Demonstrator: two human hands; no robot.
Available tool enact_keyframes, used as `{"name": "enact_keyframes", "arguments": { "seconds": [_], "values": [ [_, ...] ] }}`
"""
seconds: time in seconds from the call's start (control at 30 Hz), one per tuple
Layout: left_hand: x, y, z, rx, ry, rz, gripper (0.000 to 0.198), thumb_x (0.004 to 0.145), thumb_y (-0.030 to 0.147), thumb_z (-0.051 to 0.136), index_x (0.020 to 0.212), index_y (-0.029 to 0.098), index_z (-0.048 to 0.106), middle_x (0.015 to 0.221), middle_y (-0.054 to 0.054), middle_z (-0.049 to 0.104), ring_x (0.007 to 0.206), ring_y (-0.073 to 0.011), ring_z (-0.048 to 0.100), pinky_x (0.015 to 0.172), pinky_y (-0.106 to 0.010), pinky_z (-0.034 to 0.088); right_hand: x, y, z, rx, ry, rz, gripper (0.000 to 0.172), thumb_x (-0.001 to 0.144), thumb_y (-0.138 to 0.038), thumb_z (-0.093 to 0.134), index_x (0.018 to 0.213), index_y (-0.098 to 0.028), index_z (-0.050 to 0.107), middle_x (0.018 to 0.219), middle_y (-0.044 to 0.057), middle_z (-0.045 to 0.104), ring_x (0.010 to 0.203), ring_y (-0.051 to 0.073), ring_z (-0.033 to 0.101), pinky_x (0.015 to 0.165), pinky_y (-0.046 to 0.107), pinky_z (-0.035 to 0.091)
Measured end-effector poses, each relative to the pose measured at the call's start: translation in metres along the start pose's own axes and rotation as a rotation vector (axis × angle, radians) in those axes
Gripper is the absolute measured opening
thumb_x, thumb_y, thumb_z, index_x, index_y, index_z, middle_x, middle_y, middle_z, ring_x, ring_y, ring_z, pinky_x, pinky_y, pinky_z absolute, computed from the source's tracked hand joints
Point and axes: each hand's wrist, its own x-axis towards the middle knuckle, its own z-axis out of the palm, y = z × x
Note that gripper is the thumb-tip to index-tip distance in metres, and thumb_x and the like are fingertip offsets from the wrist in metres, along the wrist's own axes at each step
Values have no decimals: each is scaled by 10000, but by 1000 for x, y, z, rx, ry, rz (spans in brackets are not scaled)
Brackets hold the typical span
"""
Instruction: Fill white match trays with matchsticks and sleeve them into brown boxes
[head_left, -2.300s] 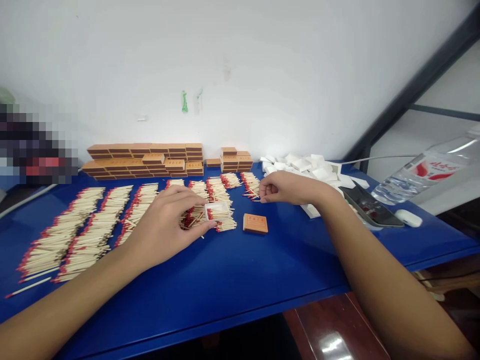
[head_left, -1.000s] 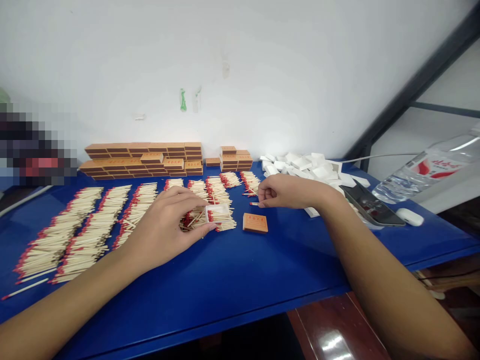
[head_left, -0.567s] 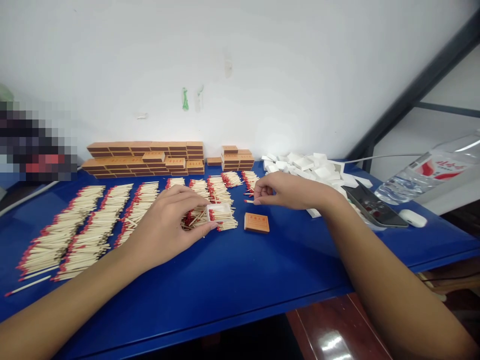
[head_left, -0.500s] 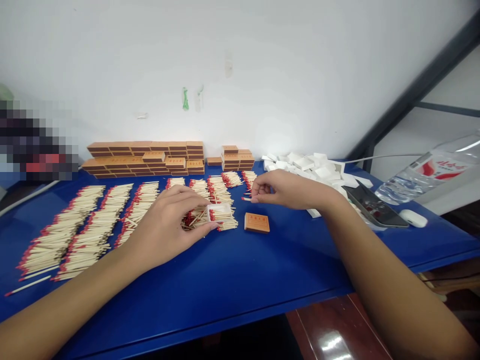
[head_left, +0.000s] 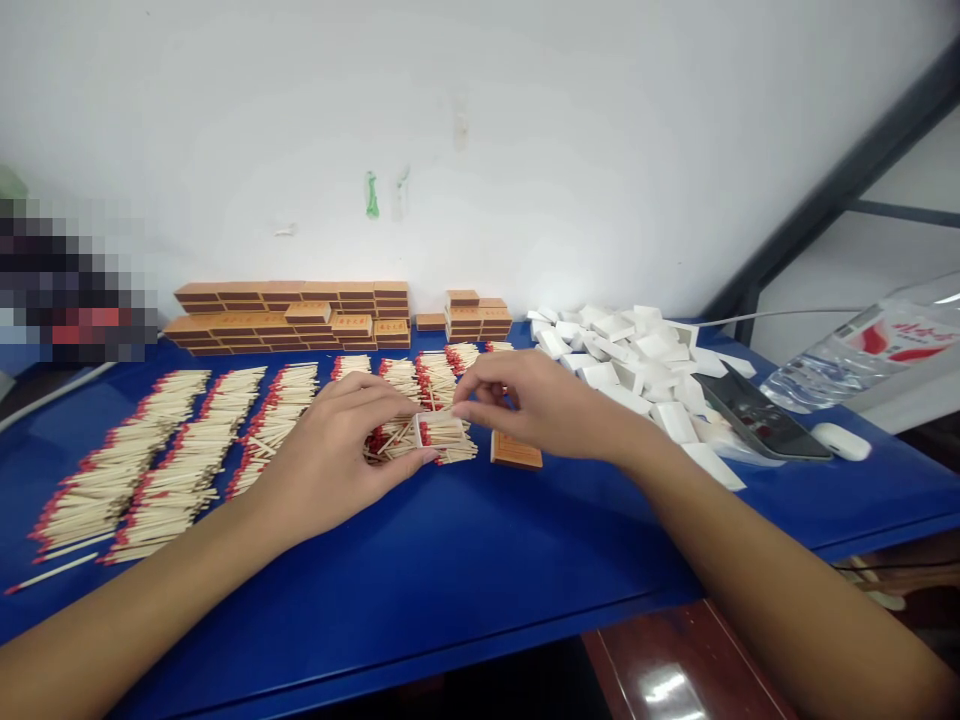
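Note:
My left hand [head_left: 349,430] is closed around a small white matchbox tray [head_left: 448,419], thumb on the near side and fingers on the far side. Red-tipped matches [head_left: 439,435] lie in this tray. Over the tray's right end, my right hand [head_left: 517,395] pinches with thumb and forefinger; the match between them is mostly hidden by the fingertips. An orange matchbox sleeve [head_left: 516,452] lies just below my right hand, partly covered by it. Loose matches [head_left: 397,438] are heaped beside and under my left hand.
Rows of matches [head_left: 172,450] cover the left of the blue table [head_left: 420,580]. Orange matchboxes [head_left: 292,325] are stacked along the wall. To the right are piled white trays [head_left: 637,350], a phone [head_left: 761,415], a white earphone case [head_left: 841,440] and a water bottle [head_left: 862,345].
My right hand has moved left and slightly down, from the small match pile at the back to the tray. My left hand stays in place, holding the tray.

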Motion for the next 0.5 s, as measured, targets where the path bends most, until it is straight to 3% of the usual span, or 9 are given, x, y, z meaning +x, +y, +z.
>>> {"name": "enact_keyframes", "arguments": {
  "seconds": [0.1,0.17,0.3,0.43,0.5],
  "values": [
    [1,1,-1,5,5,-1,284,925,433,727,1114,222,745,1005,-56,762,1038,-267,656,940,-427,519,-4,16,-21,-83,150,109,258,994,-410,590,908,-203,718,804,34,696,703,156,567,655,299,404],
    [2,2,-2,4,7,-1,278,925,427,729,1111,221,746,996,-55,761,1024,-265,658,936,-424,517,-7,33,-35,-219,177,220,253,965,-404,605,868,-198,716,767,39,689,679,162,559,650,313,394],
    [0,2,-4,14,23,7,292,923,437,733,1099,205,745,986,-64,760,1003,-264,658,907,-420,519,-10,66,-47,-306,-42,410,226,881,-410,682,864,-190,729,740,38,693,639,169,573,608,323,370],
    [0,1,-4,17,31,18,305,924,440,733,1106,196,741,995,-65,759,999,-260,657,891,-416,520,-8,75,-40,-283,-131,423,350,850,-535,712,849,-185,700,813,55,717,682,173,597,598,308,374],
    [0,0,-4,25,34,22,300,928,440,728,1100,195,742,974,-62,756,986,-258,659,878,-415,518,-6,74,-35,-281,-168,416,336,858,-517,707,811,-186,680,797,49,710,676,167,592,594,300,373]
  ]
}}
